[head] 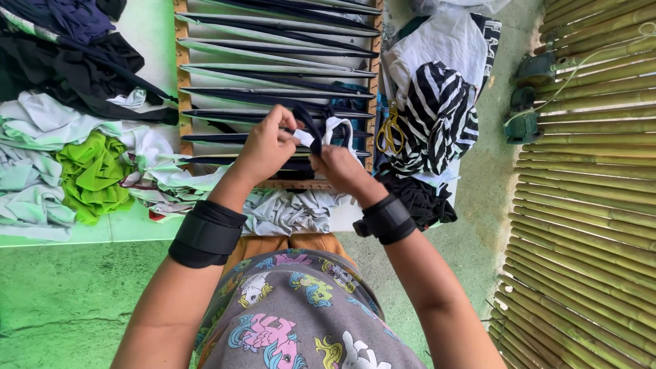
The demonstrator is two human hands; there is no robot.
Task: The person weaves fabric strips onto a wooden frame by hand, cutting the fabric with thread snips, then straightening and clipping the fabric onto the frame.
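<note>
A: Strips in the left hand (268,145) and right hand (339,167)?
B: Soft matt cloth, one dark strip (309,125), one white strip (339,127). Same dull fabric stretched on the loom frame (181,75), which looks like raw wood, pegged edge.
A: Piles?
B: All cloth. Green rag (92,174) slightly crinkled, striped fabric (437,113) smooth knit.
A: Scissors (390,130)?
B: Glossy yellow handles, probably plastic.
A: Wrists?
B: Black wrist bands (207,232), matt, padded textile.
A: Surroundings?
B: Bamboo wall (588,198) smooth, faint sheen. Floor (61,301) rough painted concrete, green.
</note>
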